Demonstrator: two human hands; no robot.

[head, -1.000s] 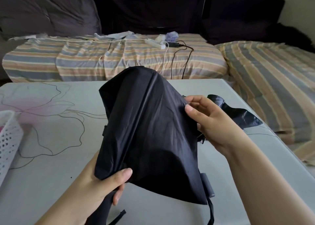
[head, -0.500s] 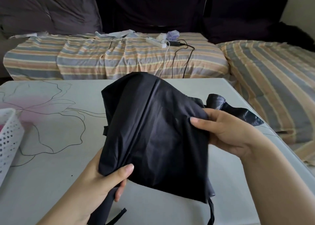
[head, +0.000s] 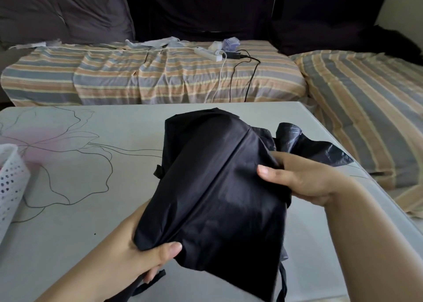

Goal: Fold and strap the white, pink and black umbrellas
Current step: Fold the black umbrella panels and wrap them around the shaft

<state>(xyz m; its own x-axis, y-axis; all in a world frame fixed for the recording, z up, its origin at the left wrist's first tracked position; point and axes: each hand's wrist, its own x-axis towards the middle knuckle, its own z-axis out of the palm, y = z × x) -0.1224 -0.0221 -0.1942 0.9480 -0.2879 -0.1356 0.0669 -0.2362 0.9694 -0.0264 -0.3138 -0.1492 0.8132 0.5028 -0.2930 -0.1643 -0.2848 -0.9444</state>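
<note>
The black umbrella is held up over the near middle of the table, canopy loose and bunched, not yet strapped. Its near-left corner is gripped by the left hand, thumb curled over the top of the fabric and the other fingers tucked underneath. The right edge is pinched by the right hand, thumb pressed flat on the front, fingers wrapped behind.

Compared with 0.5 s ago, the canopy is seen lower and further right, and the fabric has been flattened a bit, so a straight seam now runs diagonally across it. 1 s back the right hand was only touching the edge with its fingertips; now the fold is properly clamped by it. The left hand's grip looks unchanged.

A loose strap dangles below the left hand. A crumpled dark plastic bag lies just behind the right hand on the table. A white perforated basket is cut off at the left edge. On the far side, a striped sofa cover carries a power strip with trailing cables.
</note>
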